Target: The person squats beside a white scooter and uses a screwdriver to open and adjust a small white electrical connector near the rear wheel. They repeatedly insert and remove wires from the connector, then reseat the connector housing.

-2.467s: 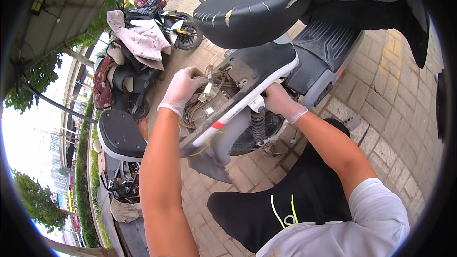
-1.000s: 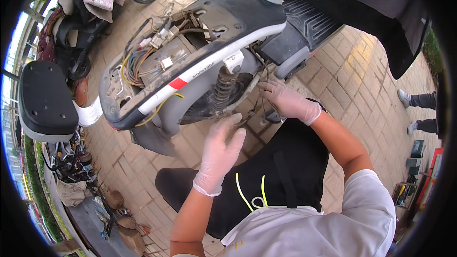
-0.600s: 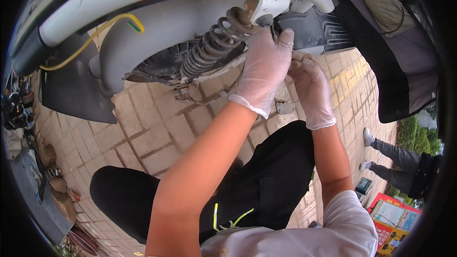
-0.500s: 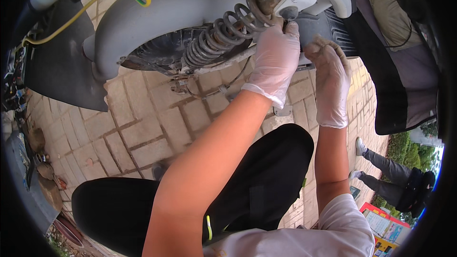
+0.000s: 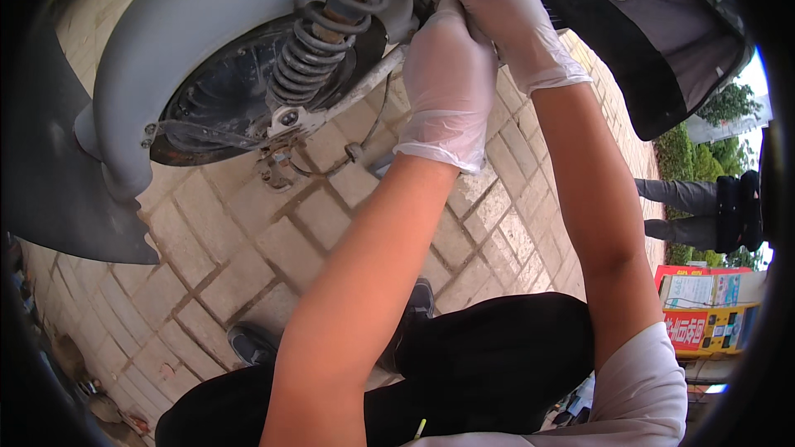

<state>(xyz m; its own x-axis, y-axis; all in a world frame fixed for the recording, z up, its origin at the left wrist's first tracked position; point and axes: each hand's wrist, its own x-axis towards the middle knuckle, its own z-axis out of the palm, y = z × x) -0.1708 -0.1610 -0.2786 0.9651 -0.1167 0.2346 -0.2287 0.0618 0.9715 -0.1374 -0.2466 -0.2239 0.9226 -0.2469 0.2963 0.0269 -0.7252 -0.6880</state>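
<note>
A dark coil-spring shock absorber [image 5: 310,50] stands at a slant beside a wheel [image 5: 224,91] under a grey fender [image 5: 157,50]. Both my hands wear thin translucent gloves and meet by the upper end of the spring, to its right. My left hand [image 5: 451,66] is closed, its fingers pointing up and partly hidden by the other hand. Over its fingertips bends my right hand [image 5: 509,21], closed, with dirty fingertips and the thumb toward the left. What the fingers grip is hidden between the hands.
A dark torn-edged flap [image 5: 66,157] hangs behind the fender at left. Dark vehicle panelling [image 5: 613,50] juts out at upper right. Below lies brick paving [image 5: 240,281]. A bystander's legs [image 5: 683,207] and a red and yellow stand [image 5: 708,314] are at right.
The view has shifted, so the wheel and spring sit further left and the mount leaves the top edge. My right hand has come from apart onto my left hand's fingertips.
</note>
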